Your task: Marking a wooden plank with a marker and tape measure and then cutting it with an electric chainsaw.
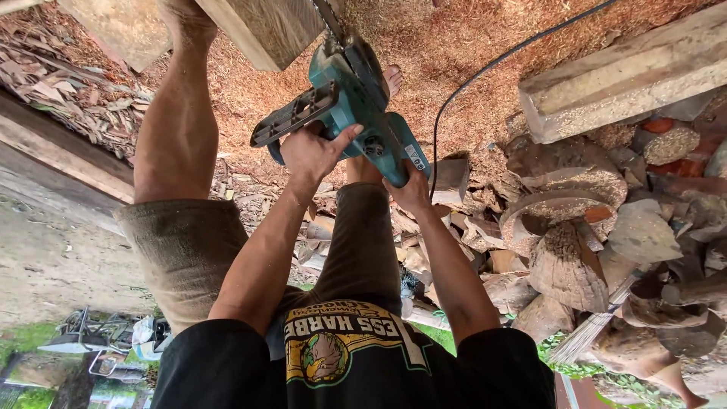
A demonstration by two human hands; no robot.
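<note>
Both hands are locked on the teal electric chainsaw (356,113). Left hand (312,151) is closed over the black front handle, thumb stretched along the teal body; right hand (409,189) wraps the rear grip, fingers mostly hidden beneath it. Saw sits between the person's bare legs, its bar running up into the pale wooden block (265,30) just above it, and the chain's tip is cut off by the frame edge. A black cable (485,72) loops away from the saw's rear across loose reddish sawdust (454,38). Right of the saw, a rough squared timber beam (628,76), dusted with sawdust, lies over a heap of curved, fibrous husk pieces (568,250). A bare foot (391,76) shows just beyond the saw. Left of the saw, dry wood chips (68,83) are scattered; the objects at lower left are too blurred to identify.
</note>
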